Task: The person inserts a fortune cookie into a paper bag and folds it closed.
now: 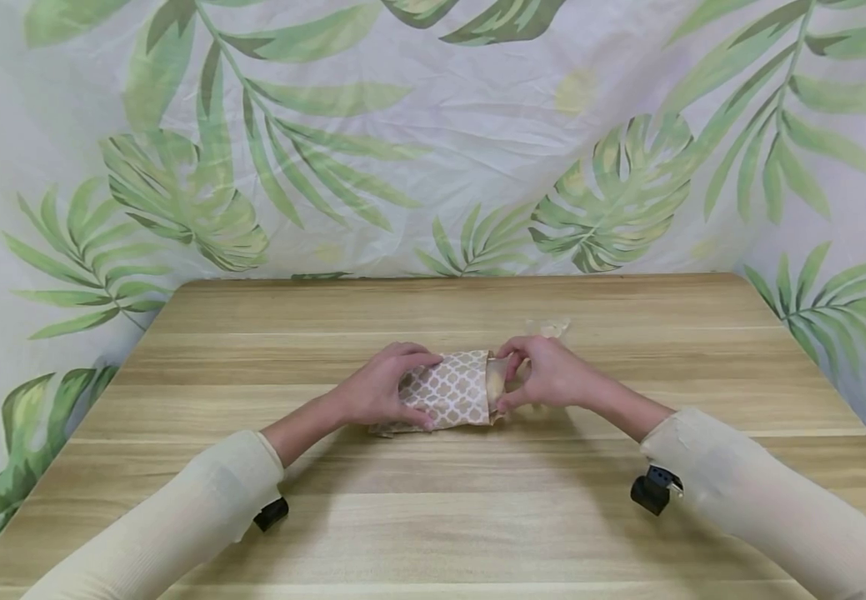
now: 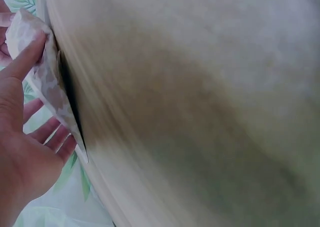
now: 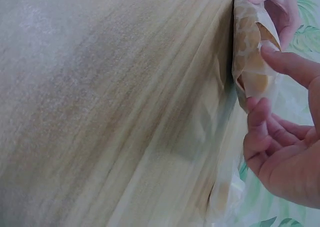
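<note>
A brown paper bag [image 1: 451, 392] with a white lattice print lies flat at the middle of the wooden table [image 1: 433, 517]. My left hand [image 1: 395, 387] grips the bag's closed left end, fingers over the top and thumb below; the left wrist view shows this hand [image 2: 25, 152] with its thumb on the bag [image 2: 45, 72]. My right hand [image 1: 541, 375] pinches the bag's open right end. A pale tan item [image 1: 494, 382] shows in that mouth. In the right wrist view the right hand [image 3: 285, 152] holds the bag mouth [image 3: 250, 52] with curled fingers.
A small clear plastic packet [image 1: 548, 327] lies on the table just behind my right hand, also visible as the packet [image 3: 225, 197] near the table edge. A leaf-print cloth [image 1: 433, 150] hangs behind the table and drapes its sides.
</note>
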`<action>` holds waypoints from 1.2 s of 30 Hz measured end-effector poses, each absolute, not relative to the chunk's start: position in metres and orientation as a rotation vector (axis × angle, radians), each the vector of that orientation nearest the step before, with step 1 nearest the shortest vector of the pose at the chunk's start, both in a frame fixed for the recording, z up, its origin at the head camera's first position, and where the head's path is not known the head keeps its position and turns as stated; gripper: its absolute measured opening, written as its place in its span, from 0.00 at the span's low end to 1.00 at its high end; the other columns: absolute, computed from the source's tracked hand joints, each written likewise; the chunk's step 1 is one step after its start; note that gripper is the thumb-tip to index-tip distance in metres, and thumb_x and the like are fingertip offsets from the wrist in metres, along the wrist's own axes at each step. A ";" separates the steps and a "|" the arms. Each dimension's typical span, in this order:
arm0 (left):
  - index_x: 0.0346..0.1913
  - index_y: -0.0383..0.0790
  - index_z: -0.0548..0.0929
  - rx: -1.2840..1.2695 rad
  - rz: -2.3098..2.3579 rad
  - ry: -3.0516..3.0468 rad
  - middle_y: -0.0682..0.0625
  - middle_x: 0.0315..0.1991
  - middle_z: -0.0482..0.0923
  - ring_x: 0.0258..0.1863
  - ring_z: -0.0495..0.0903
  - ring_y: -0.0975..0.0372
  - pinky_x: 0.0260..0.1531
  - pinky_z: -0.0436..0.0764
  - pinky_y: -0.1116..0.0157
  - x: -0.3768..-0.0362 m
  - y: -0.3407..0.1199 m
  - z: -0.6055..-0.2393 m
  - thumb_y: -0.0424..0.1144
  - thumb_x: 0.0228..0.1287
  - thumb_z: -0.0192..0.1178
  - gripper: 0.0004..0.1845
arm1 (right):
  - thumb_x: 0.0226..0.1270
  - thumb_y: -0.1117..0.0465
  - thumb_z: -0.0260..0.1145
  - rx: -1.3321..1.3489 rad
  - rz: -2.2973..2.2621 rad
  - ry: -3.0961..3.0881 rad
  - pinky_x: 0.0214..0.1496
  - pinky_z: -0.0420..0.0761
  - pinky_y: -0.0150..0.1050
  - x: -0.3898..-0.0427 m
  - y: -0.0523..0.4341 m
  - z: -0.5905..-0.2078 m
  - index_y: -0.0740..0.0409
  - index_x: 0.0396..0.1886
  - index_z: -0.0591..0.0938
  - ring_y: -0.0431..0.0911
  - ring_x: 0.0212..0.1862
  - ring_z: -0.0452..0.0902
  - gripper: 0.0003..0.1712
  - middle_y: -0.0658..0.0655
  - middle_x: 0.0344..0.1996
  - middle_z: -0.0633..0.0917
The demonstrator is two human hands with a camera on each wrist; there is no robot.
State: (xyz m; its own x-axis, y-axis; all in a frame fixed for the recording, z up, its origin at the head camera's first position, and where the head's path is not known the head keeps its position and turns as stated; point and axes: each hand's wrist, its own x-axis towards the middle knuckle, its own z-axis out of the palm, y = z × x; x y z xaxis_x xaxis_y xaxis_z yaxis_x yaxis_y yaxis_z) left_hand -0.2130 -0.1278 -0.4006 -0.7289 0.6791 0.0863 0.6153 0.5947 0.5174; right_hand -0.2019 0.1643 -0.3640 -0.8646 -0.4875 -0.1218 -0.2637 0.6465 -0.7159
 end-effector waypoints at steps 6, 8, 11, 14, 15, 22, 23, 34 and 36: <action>0.71 0.32 0.75 1.151 0.764 2.682 0.36 0.69 0.73 0.69 0.69 0.43 0.70 0.71 0.44 -0.215 -0.131 -0.400 0.54 0.41 0.85 0.54 | 0.50 0.67 0.83 -0.577 -1.174 2.440 0.26 0.74 0.31 -0.202 0.166 -0.367 0.73 0.60 0.77 0.40 0.23 0.73 0.37 0.59 0.40 0.85; 0.71 0.32 0.75 1.164 0.749 2.694 0.36 0.69 0.74 0.68 0.70 0.43 0.70 0.71 0.44 -0.214 -0.131 -0.400 0.55 0.41 0.85 0.54 | 0.51 0.68 0.81 -0.568 -1.199 2.409 0.26 0.73 0.31 -0.202 0.166 -0.368 0.73 0.61 0.77 0.40 0.24 0.72 0.37 0.59 0.40 0.85; 0.70 0.33 0.76 1.174 0.729 2.722 0.37 0.68 0.76 0.68 0.71 0.43 0.70 0.70 0.43 -0.214 -0.132 -0.401 0.56 0.41 0.85 0.53 | 0.51 0.67 0.82 -0.549 -1.209 2.400 0.27 0.74 0.31 -0.201 0.167 -0.368 0.73 0.61 0.78 0.40 0.26 0.73 0.37 0.59 0.41 0.85; 0.69 0.34 0.77 1.178 0.718 2.744 0.38 0.67 0.77 0.68 0.72 0.43 0.70 0.70 0.42 -0.214 -0.131 -0.401 0.57 0.41 0.84 0.52 | 0.51 0.67 0.83 -0.539 -1.202 2.421 0.27 0.73 0.31 -0.199 0.166 -0.367 0.73 0.62 0.78 0.40 0.26 0.73 0.38 0.59 0.42 0.86; 0.69 0.34 0.77 1.177 0.716 2.748 0.38 0.67 0.77 0.68 0.72 0.43 0.70 0.70 0.43 -0.213 -0.131 -0.401 0.57 0.41 0.84 0.52 | 0.51 0.67 0.83 -0.545 -1.195 2.435 0.27 0.73 0.31 -0.199 0.166 -0.367 0.73 0.62 0.78 0.40 0.25 0.72 0.39 0.59 0.42 0.86; 0.69 0.34 0.77 1.159 0.709 2.769 0.38 0.65 0.78 0.66 0.74 0.44 0.68 0.72 0.44 -0.212 -0.128 -0.400 0.59 0.41 0.83 0.53 | 0.50 0.65 0.84 -0.601 -1.153 2.519 0.26 0.73 0.31 -0.195 0.162 -0.362 0.71 0.62 0.79 0.40 0.24 0.73 0.39 0.61 0.45 0.89; 0.69 0.34 0.77 1.159 0.708 2.774 0.38 0.65 0.78 0.66 0.74 0.44 0.68 0.72 0.44 -0.212 -0.128 -0.401 0.59 0.41 0.83 0.53 | 0.50 0.66 0.84 -0.584 -1.169 2.507 0.26 0.75 0.32 -0.195 0.163 -0.363 0.72 0.62 0.78 0.40 0.24 0.74 0.39 0.62 0.46 0.89; 0.69 0.36 0.78 1.125 0.712 2.792 0.40 0.65 0.78 0.65 0.74 0.46 0.68 0.73 0.45 -0.210 -0.128 -0.402 0.60 0.41 0.83 0.52 | 0.48 0.71 0.84 -0.517 -1.334 2.418 0.27 0.76 0.31 -0.195 0.160 -0.379 0.75 0.58 0.77 0.42 0.27 0.77 0.37 0.63 0.44 0.91; 0.69 0.36 0.78 1.125 0.719 2.793 0.40 0.65 0.78 0.65 0.74 0.46 0.67 0.73 0.45 -0.211 -0.128 -0.403 0.60 0.42 0.83 0.52 | 0.49 0.70 0.84 -0.533 -1.353 2.415 0.27 0.76 0.31 -0.195 0.159 -0.381 0.75 0.58 0.76 0.41 0.27 0.77 0.37 0.64 0.43 0.91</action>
State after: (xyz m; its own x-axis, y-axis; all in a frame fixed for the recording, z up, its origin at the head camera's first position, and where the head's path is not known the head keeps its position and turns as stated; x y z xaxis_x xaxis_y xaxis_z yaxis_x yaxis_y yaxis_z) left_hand -0.2106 -0.1280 -0.4028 -0.7350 0.6661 0.1267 0.6445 0.6283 0.4357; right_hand -0.1952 0.1591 -0.3815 -0.8788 -0.4677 -0.0949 -0.1632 0.4814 -0.8612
